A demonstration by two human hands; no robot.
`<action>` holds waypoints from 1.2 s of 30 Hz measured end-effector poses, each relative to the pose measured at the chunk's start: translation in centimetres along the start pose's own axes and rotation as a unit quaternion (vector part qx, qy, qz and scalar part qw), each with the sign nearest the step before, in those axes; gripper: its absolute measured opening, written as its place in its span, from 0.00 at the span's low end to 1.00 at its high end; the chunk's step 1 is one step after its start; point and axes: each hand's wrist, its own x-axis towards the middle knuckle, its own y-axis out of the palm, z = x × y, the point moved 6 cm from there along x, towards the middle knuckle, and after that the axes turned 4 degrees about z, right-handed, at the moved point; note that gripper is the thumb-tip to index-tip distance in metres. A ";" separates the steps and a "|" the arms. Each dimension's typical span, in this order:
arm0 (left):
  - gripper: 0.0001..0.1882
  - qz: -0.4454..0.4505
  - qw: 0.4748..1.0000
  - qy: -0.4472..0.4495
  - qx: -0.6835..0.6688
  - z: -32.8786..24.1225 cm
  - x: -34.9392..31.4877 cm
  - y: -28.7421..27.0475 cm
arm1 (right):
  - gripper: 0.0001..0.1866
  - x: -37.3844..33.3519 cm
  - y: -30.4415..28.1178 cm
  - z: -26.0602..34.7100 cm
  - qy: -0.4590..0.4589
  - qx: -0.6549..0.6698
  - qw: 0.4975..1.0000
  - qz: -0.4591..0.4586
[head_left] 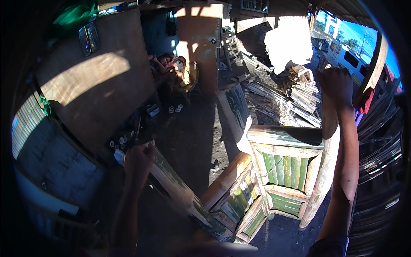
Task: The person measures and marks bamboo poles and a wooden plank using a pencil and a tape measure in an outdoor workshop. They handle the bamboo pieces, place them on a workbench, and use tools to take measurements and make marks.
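Note:
A bamboo furniture frame (284,151) with pale rails and panels of green slats (286,170) stands tilted before me. My left hand (139,162) is closed around the upper end of its long slanting rail (171,173), at the left. Higher up at the right, my right hand (336,85) is closed over the top of a thick pale post (323,182) that runs down the frame's right side. Between the two, the frame bends at a corner with a broad upright piece (235,109). Its lower left part lies in deep shadow.
Behind the frame lies a pile of split wood (302,92), with a small ladder (231,47) beside it. A person (165,64) is in a round chair (193,79) near slippers (175,109). Bundled strips (379,158) crowd the right; a brown panel (98,73) stands left.

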 end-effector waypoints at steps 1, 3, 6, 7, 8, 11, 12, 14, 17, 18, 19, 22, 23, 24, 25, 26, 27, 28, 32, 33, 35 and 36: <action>0.23 -0.006 1.000 0.007 -0.007 -0.2 -0.7 2.1 | 0.25 -0.7 2.2 1.0 0.004 0.039 0.998 0.045; 0.23 0.018 0.999 -0.029 -0.017 1.4 -0.2 5.6 | 0.25 0.2 4.1 4.4 -0.042 0.098 0.993 0.059; 0.23 0.099 0.987 -0.097 -0.081 6.5 1.0 11.7 | 0.23 1.9 7.6 11.7 -0.078 0.068 0.989 0.105; 0.23 0.126 0.984 -0.102 -0.075 9.3 2.4 12.6 | 0.19 3.5 6.6 14.6 -0.101 0.055 0.990 0.080; 0.23 0.143 0.982 -0.100 -0.075 11.6 3.2 15.2 | 0.14 3.6 7.0 17.5 -0.133 0.072 0.988 0.027; 0.23 0.203 0.973 -0.066 -0.086 19.4 3.8 24.2 | 0.06 3.6 11.7 27.1 -0.178 0.105 0.970 0.131; 0.24 0.197 0.973 -0.038 -0.113 21.6 4.5 27.3 | 0.06 3.9 13.4 31.0 -0.201 0.112 0.960 0.162; 0.26 0.278 0.945 -0.112 -0.133 26.7 4.1 33.7 | 0.04 3.5 16.1 38.0 -0.289 0.084 0.941 0.154; 0.28 0.366 0.897 -0.192 -0.159 33.3 3.1 43.9 | 0.09 1.4 19.5 47.2 -0.354 0.044 0.916 0.186; 0.29 0.409 0.870 -0.228 -0.153 35.6 1.2 46.5 | 0.08 0.6 20.5 49.8 -0.363 0.042 0.905 0.216; 0.30 0.407 0.864 -0.251 -0.160 37.4 -0.2 48.7 | 0.08 0.3 21.2 52.7 -0.371 0.048 0.902 0.217; 0.31 0.424 0.840 -0.309 -0.141 41.3 -2.1 55.6 | 0.05 -0.6 23.9 60.5 -0.412 0.062 0.872 0.257; 0.32 0.428 0.840 -0.307 -0.135 42.0 -2.6 57.6 | 0.05 -1.4 24.4 62.4 -0.441 0.050 0.854 0.273; 0.32 0.426 0.843 -0.303 -0.130 42.7 -3.1 59.9 | 0.04 -2.2 25.5 65.0 -0.471 0.036 0.832 0.291; 0.32 0.439 0.839 -0.296 -0.124 43.0 -4.0 61.5 | 0.05 -3.2 26.6 67.0 -0.484 0.007 0.804 0.345; 0.32 0.442 0.843 -0.283 -0.119 43.4 -4.3 62.9 | 0.05 -4.0 26.9 68.3 -0.480 0.006 0.805 0.348; 0.31 0.475 0.825 -0.289 -0.102 44.1 -5.4 63.8 | 0.06 -4.9 27.1 69.5 -0.479 0.003 0.804 0.353; 0.30 0.476 0.822 -0.288 -0.123 44.3 -5.1 64.8 | 0.07 -5.2 27.7 70.7 -0.482 0.015 0.811 0.332; 0.26 0.580 0.751 -0.287 -0.130 45.8 -4.7 64.2 | 0.06 -5.0 29.9 71.3 -0.451 0.018 0.834 0.318; 0.25 0.594 0.746 -0.265 -0.144 45.4 -4.1 63.5 | 0.04 -5.4 30.3 71.5 -0.445 0.026 0.829 0.339; 0.22 0.568 0.790 -0.206 -0.101 43.6 -2.7 61.8 | 0.05 -5.4 31.0 71.6 -0.429 0.029 0.828 0.361; 0.21 0.557 0.809 -0.171 -0.076 42.6 -1.7 61.0 | 0.06 -5.4 31.1 71.6 -0.422 0.035 0.827 0.371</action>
